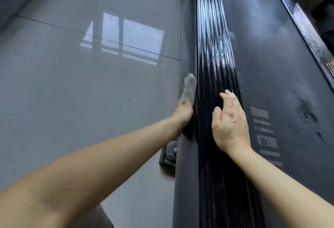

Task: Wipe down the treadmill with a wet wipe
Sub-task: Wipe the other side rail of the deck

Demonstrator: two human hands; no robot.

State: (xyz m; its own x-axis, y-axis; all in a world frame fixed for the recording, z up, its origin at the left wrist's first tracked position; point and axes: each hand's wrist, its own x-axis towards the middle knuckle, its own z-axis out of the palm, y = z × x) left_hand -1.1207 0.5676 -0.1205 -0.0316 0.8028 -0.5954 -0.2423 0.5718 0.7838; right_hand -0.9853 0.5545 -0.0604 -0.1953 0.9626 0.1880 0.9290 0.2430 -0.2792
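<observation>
The person's left hand (183,112) pressed a crumpled grey wet wipe (188,87) against the matte black outer cover (186,173) of the treadmill (282,34), just left of the glossy ribbed side rail (215,47). The wipe lay over the fingers and hid them, so whether they were curled round it or laid straight beneath it could not be told. Only the heel of the hand and the wrist showed, edge-on against the cover.

The right hand (231,119) lay flat on the right part of the rail, fingers straight and close together, thumb held a little apart, gripping nothing. It sat slightly lower on the rail than the wipe, with the width of the rail between the two hands.

The rail itself carried pale streaks and scuffs along its ribs above the hands. Just right of the rail ran the dark textured running belt (278,68), with pale printed lettering (265,133) beside the right hand and a few darker blotches (307,112) further right. Beyond the belt, well right of the rail, a second ribbed rail (307,29) ran alongside.

Left of the rail lay the glossy grey tiled floor (54,101), showing a window's reflection (126,38). A small dark foot fitting (169,153) stood on the floor, touching the outer cover below the left hand.
</observation>
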